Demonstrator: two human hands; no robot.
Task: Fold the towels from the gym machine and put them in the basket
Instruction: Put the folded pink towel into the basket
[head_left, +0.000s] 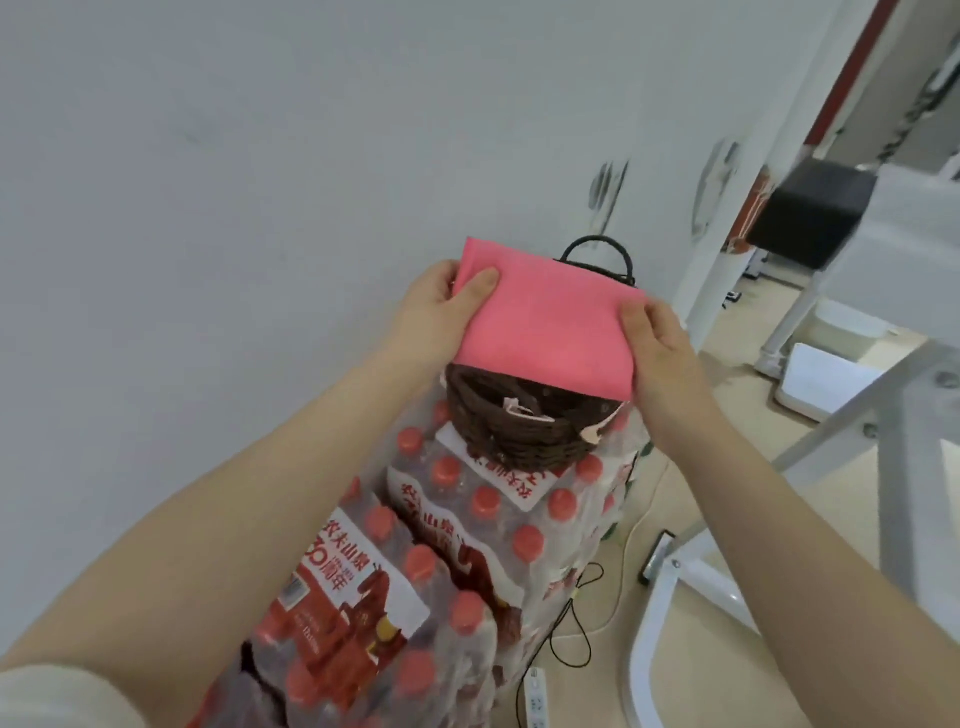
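A folded pink towel (545, 322) is held flat over the mouth of a dark brown wicker basket (514, 431) with a black handle at its far side. My left hand (441, 306) pinches the towel's left edge, thumb on top. My right hand (660, 353) grips the towel's right edge, thumb on top. The towel hides most of the basket's opening; a pale cloth shows inside the near rim.
The basket stands on stacked shrink-wrapped packs of red-capped water bottles (467, 530) against a white wall. A white gym machine frame (852, 415) with a black pad (810, 213) stands to the right. Cables and a power strip (535, 696) lie on the floor.
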